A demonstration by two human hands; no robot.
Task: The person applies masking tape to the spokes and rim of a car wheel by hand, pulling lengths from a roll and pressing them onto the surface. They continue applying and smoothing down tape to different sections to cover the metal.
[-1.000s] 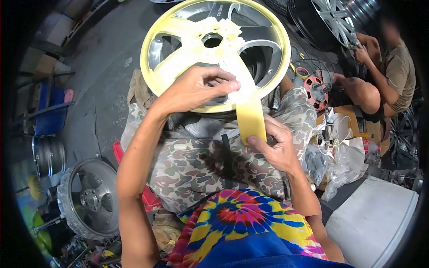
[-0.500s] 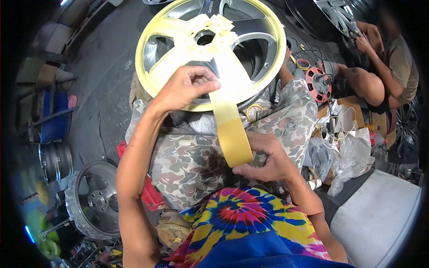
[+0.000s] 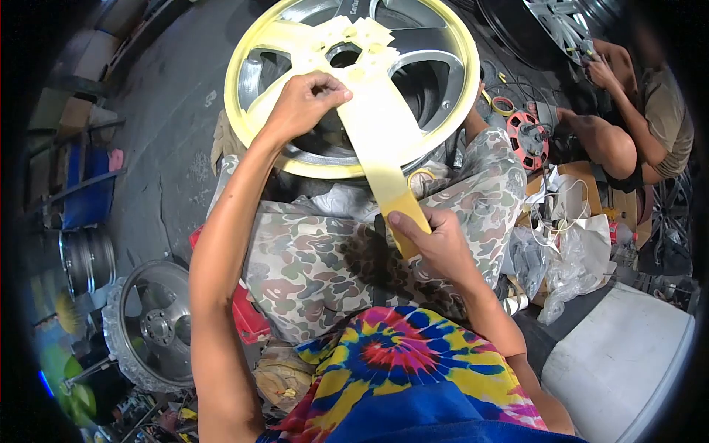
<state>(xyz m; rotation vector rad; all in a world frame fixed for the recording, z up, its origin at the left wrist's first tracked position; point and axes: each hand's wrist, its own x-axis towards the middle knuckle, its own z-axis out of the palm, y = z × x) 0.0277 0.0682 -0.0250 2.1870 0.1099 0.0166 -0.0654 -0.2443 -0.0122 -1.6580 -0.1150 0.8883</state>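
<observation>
An alloy wheel (image 3: 422,46) lies in front of my knees, its rim edge, hub and several spokes covered in pale yellow masking tape. My left hand (image 3: 306,105) is over the near spoke, thumb and finger pinched at the upper left edge of a tape strip (image 3: 377,151). That strip runs down, stretched, from the spoke to the roll of masking tape (image 3: 405,225). Below the wheel, my right hand (image 3: 442,240) is closed around the roll, its thumb lying on the outer face. The left hand's fingertips partly hide the strip's edge.
Another person (image 3: 642,118) sits at the right, hands on another wheel (image 3: 550,26). A red reel (image 3: 527,140), a cardboard box with plastic bags (image 3: 565,273) and a white panel (image 3: 620,362) are on the right. More wheels (image 3: 155,325) stand at the left.
My left hand has moved up toward the hub. My right hand has risen and now grips the roll with the thumb on top. The strip has shifted to slant rightward.
</observation>
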